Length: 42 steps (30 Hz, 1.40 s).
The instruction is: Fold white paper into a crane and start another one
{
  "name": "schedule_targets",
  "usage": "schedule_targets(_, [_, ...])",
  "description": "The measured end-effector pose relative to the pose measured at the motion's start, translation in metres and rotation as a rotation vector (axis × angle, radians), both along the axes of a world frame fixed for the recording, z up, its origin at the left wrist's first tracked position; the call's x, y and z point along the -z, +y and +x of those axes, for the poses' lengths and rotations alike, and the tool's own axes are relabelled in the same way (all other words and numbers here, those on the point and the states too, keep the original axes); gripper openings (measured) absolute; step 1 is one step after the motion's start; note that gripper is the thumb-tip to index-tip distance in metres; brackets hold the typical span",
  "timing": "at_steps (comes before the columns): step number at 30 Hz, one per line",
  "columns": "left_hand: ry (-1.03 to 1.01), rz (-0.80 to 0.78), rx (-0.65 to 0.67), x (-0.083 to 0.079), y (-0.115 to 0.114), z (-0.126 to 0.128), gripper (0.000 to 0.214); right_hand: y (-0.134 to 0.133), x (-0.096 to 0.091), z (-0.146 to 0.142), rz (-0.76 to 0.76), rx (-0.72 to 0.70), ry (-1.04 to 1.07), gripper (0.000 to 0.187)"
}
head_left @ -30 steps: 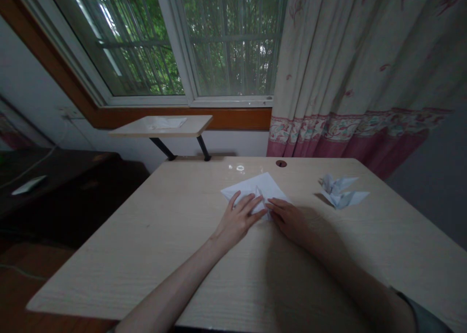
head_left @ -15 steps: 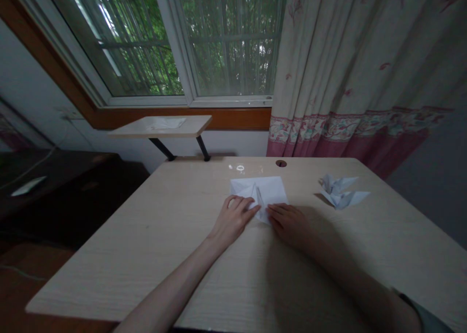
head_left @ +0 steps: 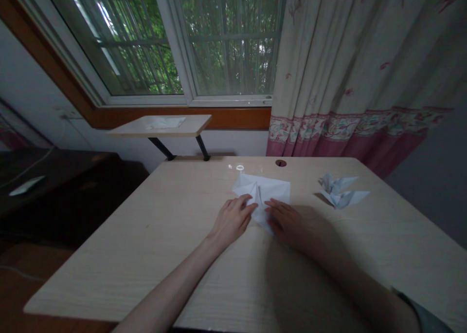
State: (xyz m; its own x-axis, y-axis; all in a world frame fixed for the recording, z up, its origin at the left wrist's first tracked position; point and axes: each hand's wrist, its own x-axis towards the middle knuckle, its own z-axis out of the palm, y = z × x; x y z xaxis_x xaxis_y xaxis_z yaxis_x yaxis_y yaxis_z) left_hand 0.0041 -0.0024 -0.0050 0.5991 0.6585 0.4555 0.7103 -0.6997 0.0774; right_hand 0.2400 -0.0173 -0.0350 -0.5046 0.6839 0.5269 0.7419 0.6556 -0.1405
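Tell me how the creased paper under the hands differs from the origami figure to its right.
The creased paper lies mostly flat; the origami figure rises in pointed flaps. The creased paper has the left hand and right hand on it; the origami figure sits apart, untouched. Both are whitish, folded, and on the desk.
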Motion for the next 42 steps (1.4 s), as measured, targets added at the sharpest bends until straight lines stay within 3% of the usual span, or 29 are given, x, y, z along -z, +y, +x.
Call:
schedule_targets(10, [-0.01, -0.082, 0.066, -0.002, -0.002, 0.002, 0.035, -0.001, 0.002, -0.001, -0.003, 0.092, -0.077, 0.028])
schedule_targets(17, [-0.015, -0.124, 0.159, 0.002, -0.001, 0.0, 0.042, -0.008, -0.014, -0.005, 0.027, 0.16, -0.16, 0.017])
schedule_targets(21, [-0.016, -0.16, 0.198, 0.003, 0.0, -0.001, 0.042, -0.008, -0.019, -0.007, 0.036, 0.224, -0.211, 0.022])
schedule_targets(27, [-0.017, -0.185, 0.207, 0.005, 0.0, -0.002, 0.047, -0.004, -0.011, -0.001, 0.039, 0.239, -0.205, 0.028])
schedule_targets(33, [-0.015, -0.184, 0.213, 0.005, 0.001, -0.001, 0.049, 0.005, 0.001, 0.004, 0.066, 0.26, -0.224, 0.018])
schedule_targets(42, [-0.027, -0.206, 0.205, 0.007, 0.002, 0.0, 0.047, 0.011, -0.001, 0.005, 0.053, 0.289, -0.274, 0.009])
